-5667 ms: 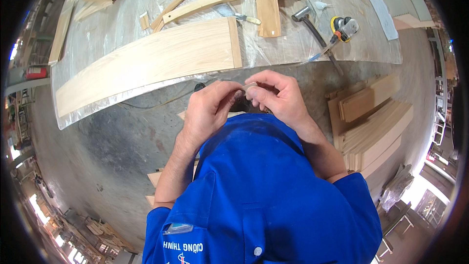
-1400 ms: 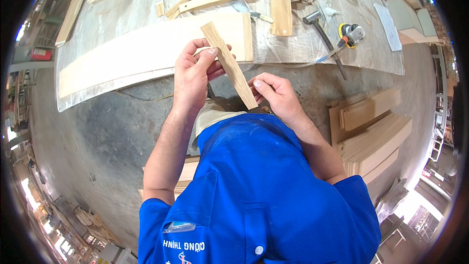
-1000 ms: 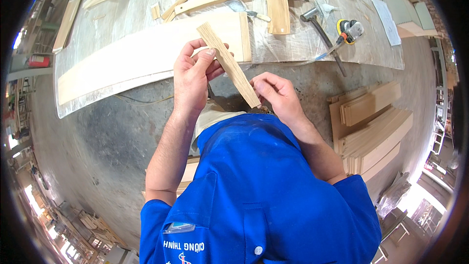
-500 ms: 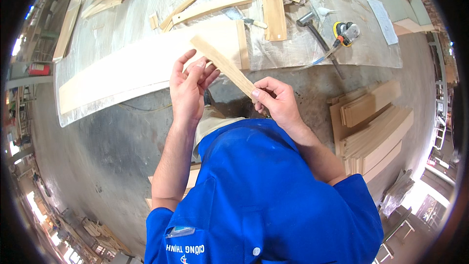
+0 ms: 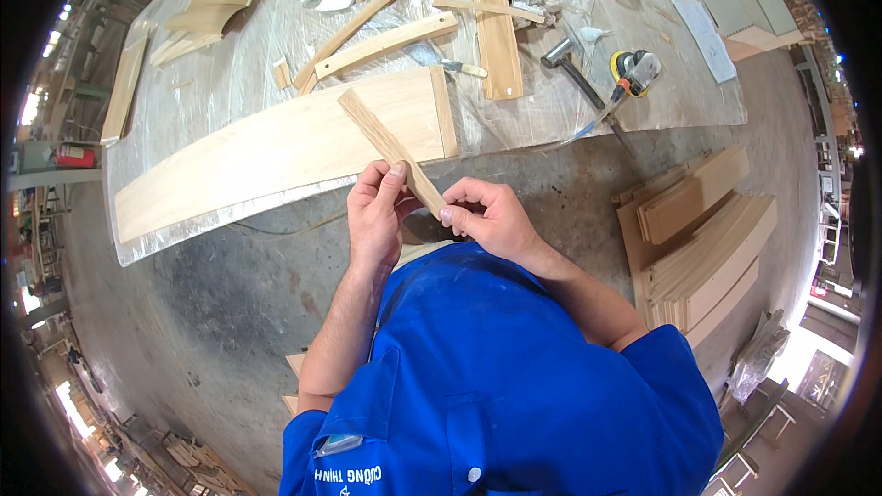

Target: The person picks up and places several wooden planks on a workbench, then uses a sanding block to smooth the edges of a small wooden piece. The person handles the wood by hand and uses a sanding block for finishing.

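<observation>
Taking the centre of the view as the middle of a clock face, a narrow plank [image 5: 125, 90] lies near 10 o'clock, along the left edge of a table [image 5: 220, 84] which is covered with clear plastic. Between 10 and 11 o'clock there are some curved wood pieces [image 5: 209, 14]. Nearer to the person, at about 10 o'clock, a long pale board [image 5: 276, 154] with a bowed upper edge lies flat.

The left hand [image 5: 375, 216] is closed around the lower half of a wooden strip [image 5: 375, 133], with the thumb on top and other fingers partly hidden below. This strip is held slanted near the middle of the view: its far end points to 11 o'clock and shows in front of the long pale board, its near end to 5 o'clock. The right hand [image 5: 489, 217] has this near end pinched between thumb and forefinger, with no visible gap.

Between 12 and 1 o'clock lies a wide plank [image 5: 497, 46], crossed by a thin stick [image 5: 496, 8]. The blue shirt [image 5: 542, 358] fills 6 o'clock. After this come a hammer [image 5: 571, 69] between 1 and 2 o'clock, then a sander [image 5: 634, 73] and a paper sheet [image 5: 704, 39] near 2 o'clock. Just past 3 o'clock, stacked boards [image 5: 712, 253] stand beyond the table's edge.
</observation>
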Available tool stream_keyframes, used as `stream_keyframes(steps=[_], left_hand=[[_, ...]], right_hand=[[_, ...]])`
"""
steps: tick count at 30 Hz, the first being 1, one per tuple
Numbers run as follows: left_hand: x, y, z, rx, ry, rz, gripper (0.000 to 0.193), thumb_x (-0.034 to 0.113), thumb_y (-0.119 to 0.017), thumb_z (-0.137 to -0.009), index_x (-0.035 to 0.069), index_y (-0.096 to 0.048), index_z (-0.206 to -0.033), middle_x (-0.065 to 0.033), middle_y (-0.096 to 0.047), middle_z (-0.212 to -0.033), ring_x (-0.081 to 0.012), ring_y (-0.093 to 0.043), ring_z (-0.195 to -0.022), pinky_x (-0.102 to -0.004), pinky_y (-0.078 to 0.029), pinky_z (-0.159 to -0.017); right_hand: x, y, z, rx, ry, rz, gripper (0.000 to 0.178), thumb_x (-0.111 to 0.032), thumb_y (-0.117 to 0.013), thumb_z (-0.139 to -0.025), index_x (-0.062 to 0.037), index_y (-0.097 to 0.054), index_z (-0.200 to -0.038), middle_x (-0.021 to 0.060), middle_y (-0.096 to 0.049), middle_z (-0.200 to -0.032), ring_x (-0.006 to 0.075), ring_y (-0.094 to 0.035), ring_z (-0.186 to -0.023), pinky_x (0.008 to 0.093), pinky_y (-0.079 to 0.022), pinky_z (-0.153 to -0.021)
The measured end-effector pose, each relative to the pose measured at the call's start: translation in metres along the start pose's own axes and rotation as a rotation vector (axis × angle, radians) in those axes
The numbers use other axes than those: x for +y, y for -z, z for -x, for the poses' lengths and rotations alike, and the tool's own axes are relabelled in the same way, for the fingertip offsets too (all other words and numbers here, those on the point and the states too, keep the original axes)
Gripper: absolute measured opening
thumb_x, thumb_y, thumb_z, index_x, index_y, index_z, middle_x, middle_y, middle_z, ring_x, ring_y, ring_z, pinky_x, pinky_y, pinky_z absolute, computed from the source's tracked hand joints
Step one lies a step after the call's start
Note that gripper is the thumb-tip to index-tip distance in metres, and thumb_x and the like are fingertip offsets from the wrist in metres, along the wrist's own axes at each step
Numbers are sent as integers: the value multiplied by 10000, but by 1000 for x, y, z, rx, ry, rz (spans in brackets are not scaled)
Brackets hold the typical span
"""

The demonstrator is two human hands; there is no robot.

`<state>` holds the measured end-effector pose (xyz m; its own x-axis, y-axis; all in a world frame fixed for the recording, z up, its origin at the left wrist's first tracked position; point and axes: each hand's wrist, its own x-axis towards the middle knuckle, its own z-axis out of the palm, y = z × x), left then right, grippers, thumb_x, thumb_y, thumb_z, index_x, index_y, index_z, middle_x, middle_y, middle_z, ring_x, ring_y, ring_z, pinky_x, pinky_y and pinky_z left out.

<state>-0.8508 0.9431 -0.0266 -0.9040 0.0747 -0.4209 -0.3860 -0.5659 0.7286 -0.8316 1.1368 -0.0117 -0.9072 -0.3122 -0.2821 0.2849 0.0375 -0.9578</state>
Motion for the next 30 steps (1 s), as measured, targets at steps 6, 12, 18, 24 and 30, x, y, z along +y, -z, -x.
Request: stream_keyframes(steps=[6,12,18,24,30], left_hand=[[5,-5,-3,90,-20,-71,96,154,-645,-1032,66,-628,-999,-16,-685,-877,-82,-646,-761,-282,-584,-693],[17,24,-17,127,-85,-43,87,154,-645,-1025,70,-659,-1042,-30,-714,-922,-105,-675,-801,-318,-586,-739],[47,52,-29,190,-38,-41,100,145,-672,-1012,51,-667,-1045,-9,-702,-889,-72,-638,-744,-256,-556,-671],[74,89,-61,245,-19,-39,108,158,-673,-1013,55,-659,-1040,-10,-699,-896,-82,-641,-759,-269,-554,-691],[116,131,-101,196,-32,-68,118,149,-665,-1016,48,-652,-1076,-26,-711,-945,-80,-655,-807,-268,-555,-711]], right_hand=[[-3,2,-13,-67,37,98,114,-86,-673,-975,9,-696,-1035,15,-685,-804,65,-624,-723,242,-516,-662],[4,21,-58,13,30,231,151,-109,-651,-987,0,-718,-1067,26,-700,-837,77,-625,-725,256,-516,-672],[42,78,-174,470,290,1002,212,-91,-617,-925,-32,-680,-1119,174,-687,-1051,371,-677,-953,473,-533,-805],[39,82,-252,445,19,1442,232,-104,-665,-881,-44,-641,-1104,150,-661,-1096,384,-650,-996,504,-517,-818],[52,96,-292,552,-1,1003,206,-168,-758,-838,-48,-702,-997,141,-722,-857,389,-686,-824,482,-539,-768]])
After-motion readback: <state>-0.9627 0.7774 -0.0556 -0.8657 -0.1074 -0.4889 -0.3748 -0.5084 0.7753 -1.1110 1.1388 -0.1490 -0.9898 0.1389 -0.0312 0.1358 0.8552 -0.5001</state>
